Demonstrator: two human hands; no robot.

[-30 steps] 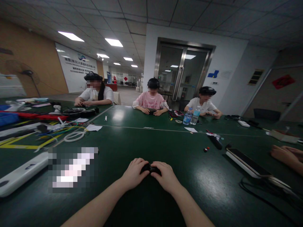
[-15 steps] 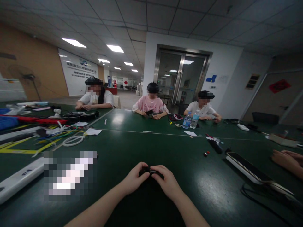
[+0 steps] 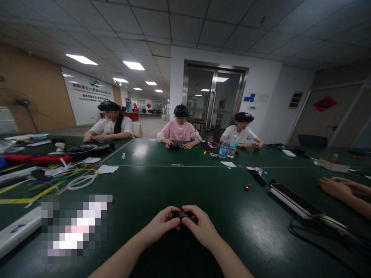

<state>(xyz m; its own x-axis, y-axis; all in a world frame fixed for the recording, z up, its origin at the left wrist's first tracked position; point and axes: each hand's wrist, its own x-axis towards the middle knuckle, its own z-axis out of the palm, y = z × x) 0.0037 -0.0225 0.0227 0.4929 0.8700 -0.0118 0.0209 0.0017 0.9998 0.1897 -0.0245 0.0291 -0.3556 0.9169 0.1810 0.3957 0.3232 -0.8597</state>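
Observation:
Close in front of me, just above the green table [image 3: 139, 200], both hands meet around a small dark object [image 3: 182, 214]. Its kind is too small and dark to make out. My left hand [image 3: 164, 222] is closed on the object's left end, thumb in front and fingers behind. On the opposite end, my right hand [image 3: 199, 222] grips it with thumb and fingers pinched together. Much of the object is hidden by my fingers.
On the left lie a white power strip [image 3: 20, 233], a coiled white cable [image 3: 82, 182] and loose wires. To the right are a phone [image 3: 297, 199], black cables [image 3: 313, 241] and a small red-and-black part [image 3: 247, 187]. Bottles [image 3: 223, 148] and co-workers [image 3: 179, 129] are across; another person's hands [image 3: 337, 187] rest right.
The view has shifted slightly, so the room sits lower and further left. My hands still hold the dark object, which now shows a little more between my fingers.

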